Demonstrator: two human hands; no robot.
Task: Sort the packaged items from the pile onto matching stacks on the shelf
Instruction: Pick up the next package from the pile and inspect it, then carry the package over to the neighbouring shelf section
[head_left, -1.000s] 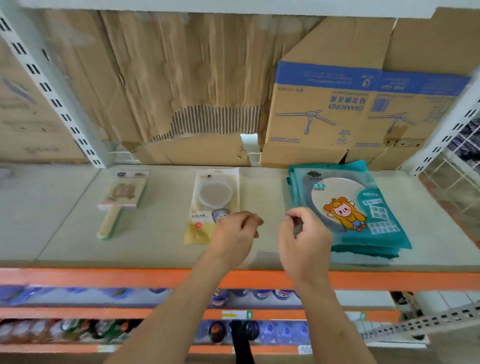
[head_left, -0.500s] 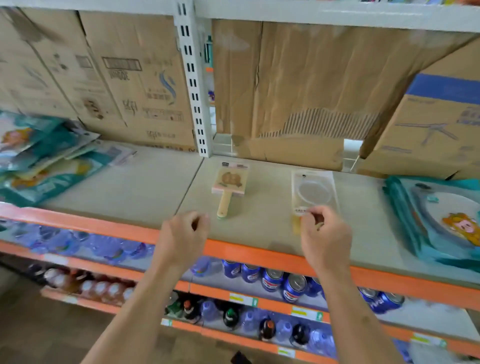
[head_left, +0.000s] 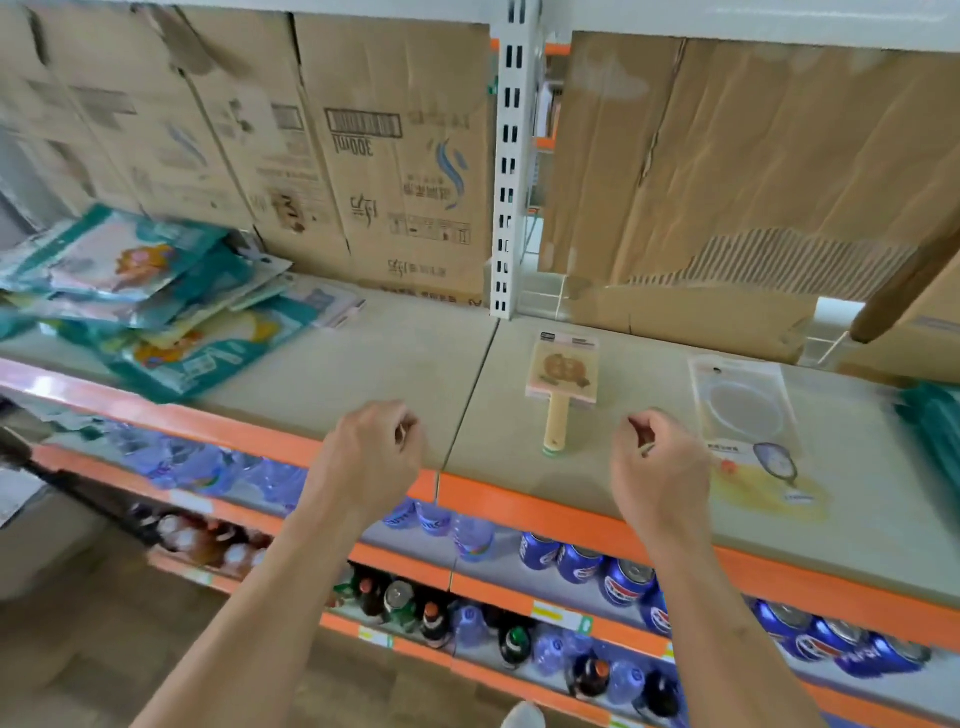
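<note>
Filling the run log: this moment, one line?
left hand: empty | right hand: empty | packet pile: far left, untouched | wooden-handled brush, clear packet: lying apart

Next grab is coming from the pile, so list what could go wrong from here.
1. The pile lies loose and slanted, and its lowest teal pack reaches the shelf's orange edge; tugging one pack out could slide others off.
2. The wooden brush has its handle end near that edge; a careless sweep past it might knock it down.
</note>
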